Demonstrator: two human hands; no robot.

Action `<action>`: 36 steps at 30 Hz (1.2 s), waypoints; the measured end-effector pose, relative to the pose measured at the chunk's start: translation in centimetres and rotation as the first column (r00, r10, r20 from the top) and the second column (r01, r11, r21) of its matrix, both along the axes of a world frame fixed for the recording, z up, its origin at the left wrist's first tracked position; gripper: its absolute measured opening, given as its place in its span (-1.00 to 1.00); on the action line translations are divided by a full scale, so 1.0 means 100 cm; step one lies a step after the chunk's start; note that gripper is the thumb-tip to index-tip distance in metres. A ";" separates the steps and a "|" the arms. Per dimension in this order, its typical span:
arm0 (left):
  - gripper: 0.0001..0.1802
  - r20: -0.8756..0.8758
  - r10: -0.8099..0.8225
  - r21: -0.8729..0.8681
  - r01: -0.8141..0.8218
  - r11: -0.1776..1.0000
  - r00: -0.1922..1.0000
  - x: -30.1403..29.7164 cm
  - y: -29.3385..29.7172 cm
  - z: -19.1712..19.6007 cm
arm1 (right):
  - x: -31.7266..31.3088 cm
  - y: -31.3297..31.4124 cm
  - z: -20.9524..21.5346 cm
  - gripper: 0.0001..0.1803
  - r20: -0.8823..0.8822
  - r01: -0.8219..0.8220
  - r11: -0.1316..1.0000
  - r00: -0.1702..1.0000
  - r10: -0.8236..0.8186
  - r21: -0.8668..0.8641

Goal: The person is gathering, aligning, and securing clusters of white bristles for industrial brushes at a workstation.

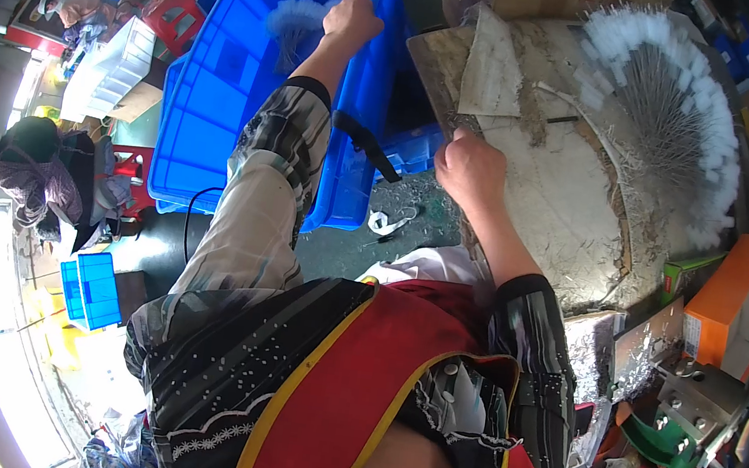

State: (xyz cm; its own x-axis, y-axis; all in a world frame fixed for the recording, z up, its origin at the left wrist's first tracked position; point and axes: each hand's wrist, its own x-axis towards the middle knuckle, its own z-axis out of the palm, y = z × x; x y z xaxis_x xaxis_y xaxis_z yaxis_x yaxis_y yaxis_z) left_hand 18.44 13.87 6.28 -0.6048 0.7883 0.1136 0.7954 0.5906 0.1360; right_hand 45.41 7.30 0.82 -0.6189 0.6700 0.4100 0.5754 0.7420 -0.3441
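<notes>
My left hand [354,22] is closed in a fist over the far part of a large blue plastic bin [226,75]. Right beside it, inside the bin, is a bunch of thin wire brushes [296,20] with white tufted ends. Whether those fingers grip any of the brushes is hidden. My right hand [473,168] is also curled closed, at the near left edge of a worn worktable [551,167]; what it holds, if anything, does not show. A big fan of similar white-tufted wire brushes [657,105] lies across the table's right side.
A pale torn board piece [493,66] lies on the table. An orange box [728,306] and metal fixture [700,400] stand at the right. A black strap [366,146] hangs on the bin's side. People sit at the far left near a red stool [174,18].
</notes>
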 end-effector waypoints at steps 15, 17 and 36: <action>-0.38 0.115 -0.117 -0.027 0.121 0.992 0.986 0.009 0.030 -0.010 | 0.008 0.008 0.004 -0.90 0.089 -0.136 0.988 0.986 0.143 -0.078; -0.34 0.154 -0.153 -0.036 0.160 0.986 0.976 -0.016 0.030 -0.014 | -0.001 0.003 0.006 -0.90 0.064 -0.135 0.983 0.988 0.144 -0.121; -0.65 0.911 -0.123 0.294 0.413 0.862 -0.393 0.262 0.080 -0.011 | 0.180 0.100 0.049 -0.67 -0.007 0.492 0.792 0.848 -0.529 -0.361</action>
State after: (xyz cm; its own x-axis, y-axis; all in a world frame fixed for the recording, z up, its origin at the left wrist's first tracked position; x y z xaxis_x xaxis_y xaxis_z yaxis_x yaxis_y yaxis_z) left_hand 44.63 21.88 5.22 0.4697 0.8097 -0.3518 -0.1803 0.4781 0.8596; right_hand 63.45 17.33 5.68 -0.1149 0.9828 0.1448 0.7851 0.1792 -0.5929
